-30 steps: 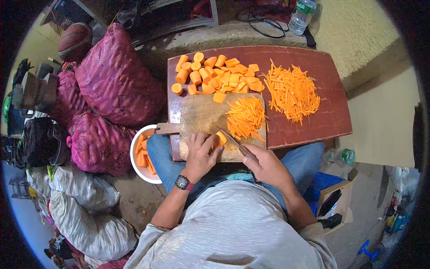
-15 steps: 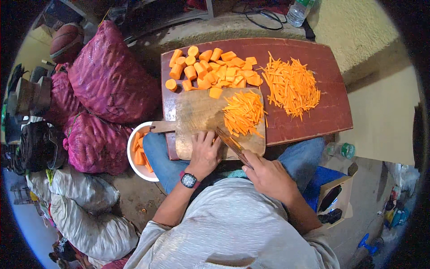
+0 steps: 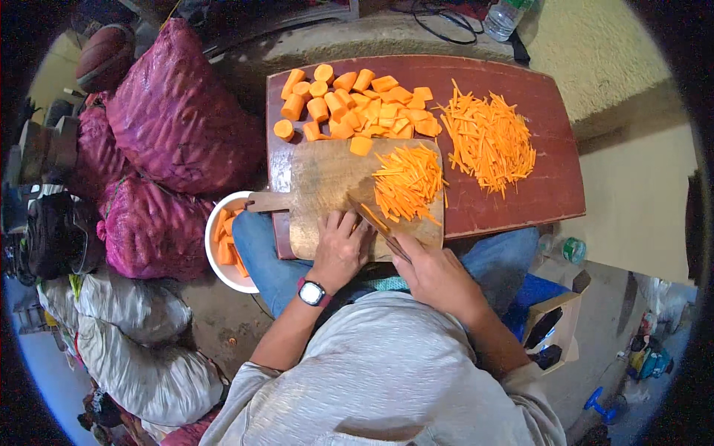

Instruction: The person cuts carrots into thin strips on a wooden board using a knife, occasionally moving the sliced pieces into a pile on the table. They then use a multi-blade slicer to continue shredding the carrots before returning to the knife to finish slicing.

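A wooden cutting board [image 3: 323, 171] with a handle lies on the near part of a dark red tabletop [image 3: 550, 156]. At its near edge my left hand [image 3: 342, 247], wearing a watch, has its fingers curled down and together; what lies under them is hidden. My right hand [image 3: 439, 276] is closed around the handle of a knife [image 3: 379, 229], whose blade slants beside the left fingertips, with orange slivers along it. Carrot sticks [image 3: 407, 183] are heaped on the board's right half. Carrot chunks and slices [image 3: 338, 105] lie beyond it, and a bigger pile of carrot sticks [image 3: 489, 141] sits to the right.
Left of my knee stands a white bowl [image 3: 210, 245] with carrot pieces inside. Purple mesh sacks [image 3: 186, 111] and white sacks [image 3: 141, 372] crowd the left side. A plastic bottle [image 3: 502, 21] stands at the back, and an open cardboard box [image 3: 559, 331] sits at right.
The knife and my right hand have shifted slightly left and toward me, close against the left fingers. My left hand keeps its place on the board. The whole view has tilted a little.
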{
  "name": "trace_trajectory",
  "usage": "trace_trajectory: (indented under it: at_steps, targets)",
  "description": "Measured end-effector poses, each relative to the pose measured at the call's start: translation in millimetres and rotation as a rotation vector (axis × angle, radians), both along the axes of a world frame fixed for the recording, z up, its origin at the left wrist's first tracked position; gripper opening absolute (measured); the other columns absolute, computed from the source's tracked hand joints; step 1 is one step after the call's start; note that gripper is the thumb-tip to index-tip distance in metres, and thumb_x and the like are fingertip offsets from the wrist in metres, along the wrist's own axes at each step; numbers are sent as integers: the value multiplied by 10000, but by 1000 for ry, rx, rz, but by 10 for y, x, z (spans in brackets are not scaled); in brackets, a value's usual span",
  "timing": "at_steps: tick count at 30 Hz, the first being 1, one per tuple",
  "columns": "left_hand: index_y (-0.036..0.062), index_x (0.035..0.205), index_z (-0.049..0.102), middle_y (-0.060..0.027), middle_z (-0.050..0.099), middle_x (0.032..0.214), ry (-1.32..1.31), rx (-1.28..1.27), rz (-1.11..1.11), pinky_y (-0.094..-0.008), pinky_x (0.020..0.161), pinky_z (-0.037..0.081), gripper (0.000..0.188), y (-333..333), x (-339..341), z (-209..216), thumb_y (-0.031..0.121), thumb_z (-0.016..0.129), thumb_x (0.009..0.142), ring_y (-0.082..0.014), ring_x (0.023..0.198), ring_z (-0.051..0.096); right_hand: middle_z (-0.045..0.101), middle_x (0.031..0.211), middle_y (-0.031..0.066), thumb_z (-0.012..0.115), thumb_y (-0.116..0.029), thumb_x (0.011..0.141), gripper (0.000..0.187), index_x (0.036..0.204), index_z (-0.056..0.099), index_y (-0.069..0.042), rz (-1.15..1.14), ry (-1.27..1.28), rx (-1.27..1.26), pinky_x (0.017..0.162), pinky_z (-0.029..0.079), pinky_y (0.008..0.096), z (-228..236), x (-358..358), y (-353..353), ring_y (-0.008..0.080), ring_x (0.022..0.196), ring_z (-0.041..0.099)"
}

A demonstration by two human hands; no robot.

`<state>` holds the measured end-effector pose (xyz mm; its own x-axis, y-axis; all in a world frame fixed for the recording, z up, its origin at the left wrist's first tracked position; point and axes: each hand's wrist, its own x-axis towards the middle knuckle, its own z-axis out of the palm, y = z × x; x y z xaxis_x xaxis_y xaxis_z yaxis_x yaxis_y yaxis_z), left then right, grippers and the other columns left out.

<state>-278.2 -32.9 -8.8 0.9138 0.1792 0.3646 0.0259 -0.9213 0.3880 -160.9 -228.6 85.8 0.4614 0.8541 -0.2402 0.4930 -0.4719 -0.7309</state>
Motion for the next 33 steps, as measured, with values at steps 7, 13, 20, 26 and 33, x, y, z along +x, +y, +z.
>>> trace_trajectory:
  at_steps: [7, 13, 20, 26, 33]
  targets:
    - [35, 1193, 738, -158, 622, 1203, 11, -19, 1, -538, 944, 442, 445, 4, -46, -40, 117, 817, 762, -379, 1102, 564, 729, 997, 336, 646, -203, 1059, 420, 1437, 538, -54, 1, 21, -52, 772, 556, 670, 106, -28, -19, 569, 924, 707]
    - [28, 1198, 742, -174, 614, 1211, 48, -21, -8, -556, 977, 444, 561, 21, -75, -62, 84, 836, 647, -398, 1143, 563, 728, 987, 344, 644, -206, 1060, 441, 1463, 535, -65, 13, -27, 25, 770, 556, 668, 27, -10, 18, 570, 916, 705]
    - [50, 1235, 734, -120, 607, 1138, 9, -9, -26, -522, 905, 433, 432, 13, -41, -17, 113, 803, 813, -359, 1057, 549, 726, 1010, 348, 647, -207, 1059, 450, 1464, 533, -47, 17, -37, 63, 790, 570, 650, -95, 5, 99, 573, 952, 703]
    - [39, 1237, 744, -127, 603, 1148, 20, 1, -35, -534, 926, 444, 430, 15, -68, -64, 123, 792, 818, -373, 1078, 550, 722, 988, 338, 645, -182, 1058, 368, 1384, 556, -38, -17, -2, 87, 781, 566, 645, -61, -41, 78, 579, 974, 695]
    - [27, 1227, 742, -130, 615, 1160, -30, -44, -46, -534, 927, 450, 412, 29, -96, -105, 110, 800, 828, -378, 1080, 555, 716, 1044, 343, 653, -163, 1046, 362, 1365, 555, -22, 5, 15, -48, 798, 559, 627, 73, -52, 107, 569, 982, 692]
